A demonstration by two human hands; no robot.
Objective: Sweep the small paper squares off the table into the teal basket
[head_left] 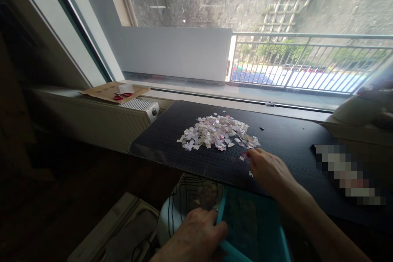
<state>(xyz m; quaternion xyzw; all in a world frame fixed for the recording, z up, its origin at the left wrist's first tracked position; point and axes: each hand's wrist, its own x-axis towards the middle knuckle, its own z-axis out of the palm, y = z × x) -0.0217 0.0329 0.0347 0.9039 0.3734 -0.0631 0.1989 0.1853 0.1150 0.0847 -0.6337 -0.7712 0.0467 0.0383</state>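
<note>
A loose heap of small paper scraps (215, 131), mostly white with some pink ones, lies on the dark table (156, 131). At the heap's near right side, my right hand (268, 168) is low over the table with its fingers drawn together. Whatever sits between those fingertips is too small to make out; a few single scraps lie beside them. Below the table's front edge is a turquoise plastic bin (284, 237), its inside in shadow. My left hand (201, 229) is closed on the bin's left rim.
Red-handled scissors (123, 96) lie on brown paper (101, 91) at the left sill, above a white radiator (144, 106). A blurred-out object (350, 174) lies on the table's right. Behind the table is a window with a railing (307, 61) outside.
</note>
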